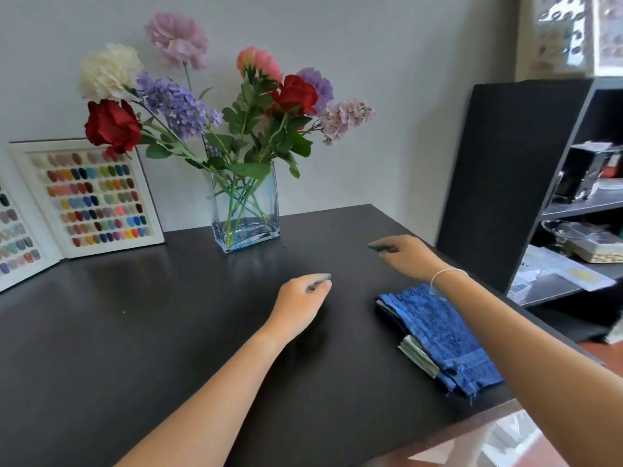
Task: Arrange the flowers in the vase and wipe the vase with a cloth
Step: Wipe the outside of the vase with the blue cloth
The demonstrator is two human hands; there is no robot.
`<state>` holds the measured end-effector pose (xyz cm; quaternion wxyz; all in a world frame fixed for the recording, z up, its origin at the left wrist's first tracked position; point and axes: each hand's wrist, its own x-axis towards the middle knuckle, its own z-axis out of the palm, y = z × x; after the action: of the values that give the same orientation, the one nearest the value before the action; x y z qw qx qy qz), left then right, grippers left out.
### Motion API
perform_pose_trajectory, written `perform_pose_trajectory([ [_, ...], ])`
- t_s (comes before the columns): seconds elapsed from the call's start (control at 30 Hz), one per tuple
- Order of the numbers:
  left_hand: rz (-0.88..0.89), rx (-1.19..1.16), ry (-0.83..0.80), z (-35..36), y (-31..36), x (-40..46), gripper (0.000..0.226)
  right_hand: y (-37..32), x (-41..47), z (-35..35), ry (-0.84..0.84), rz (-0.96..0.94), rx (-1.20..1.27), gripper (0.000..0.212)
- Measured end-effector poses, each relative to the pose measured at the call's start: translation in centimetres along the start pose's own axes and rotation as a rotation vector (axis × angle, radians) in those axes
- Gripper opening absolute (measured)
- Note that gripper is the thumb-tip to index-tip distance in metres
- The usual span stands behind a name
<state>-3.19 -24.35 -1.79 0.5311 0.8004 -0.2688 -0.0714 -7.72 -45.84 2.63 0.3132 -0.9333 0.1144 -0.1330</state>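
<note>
A clear, blue-tinted rectangular glass vase (246, 210) stands at the back of the dark table (135, 332), against the wall. It holds a bunch of flowers (215, 102): red roses, purple and lilac sprays, and pink and cream blooms. A folded blue cloth (438, 328) lies on the table at the right, partly under my right forearm. My left hand (303, 294) hovers over the table's middle, fingers loosely curled and holding nothing. My right hand (404, 256) reaches forward to the right of the vase, fingers curled, empty.
Two white display boards of coloured nail samples (91, 197) lean against the wall at the left. A dark shelving unit (526, 170) with boxes and papers stands right of the table. The table's front-right edge (488, 407) is near the cloth.
</note>
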Motion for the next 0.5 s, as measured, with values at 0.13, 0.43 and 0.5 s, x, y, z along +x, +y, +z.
perform_pose_trajectory([
  [0.13, 0.021, 0.117, -0.117, 3.6, 1.9, 0.7, 0.035, 4.1, -2.6, -1.9, -0.03, 0.081, -0.088, 0.035],
  [0.43, 0.034, 0.294, -0.209, 7.9, 3.6, 1.5, 0.043, 8.2, -4.4, -3.9, -0.112, 0.132, -0.238, 0.042],
  [0.5, 0.032, 0.27, -0.204, 7.7, 3.7, 1.6, 0.039, 8.2, -4.2, -3.8, -0.108, 0.127, -0.232, 0.035],
])
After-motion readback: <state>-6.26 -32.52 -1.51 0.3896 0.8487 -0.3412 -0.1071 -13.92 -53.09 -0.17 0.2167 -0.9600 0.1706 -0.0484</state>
